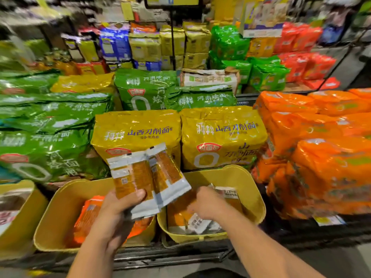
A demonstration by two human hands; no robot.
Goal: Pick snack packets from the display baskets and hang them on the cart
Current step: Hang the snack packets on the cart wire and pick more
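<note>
Left hand (118,207): gripped fanned snack packets (148,177) — thumb on top.
Right hand (208,203): was down in yellow basket (254,197) — blurred, grip unclear.

Two bare hands are seen: the left hand (115,212) and the right hand (208,205). At least two flat orange-and-white snack packets (140,177) are held fanned in the left hand; whether a third is among them cannot be told. Three yellow plastic baskets are counted along the front: the left basket (30,233), the middle basket (58,207) and the right basket (249,189). The packets lying inside them are too blurred to be counted. Two large yellow foil noodle packs (136,129) are stood side by side behind the baskets, and a third is seen further back on the left. One torn cardboard box (208,79) and one black sign pole (172,41) are counted. The large green foil packs (50,137) and the orange foil packs (321,157) are piled and blurred, so no number can be given.
</note>
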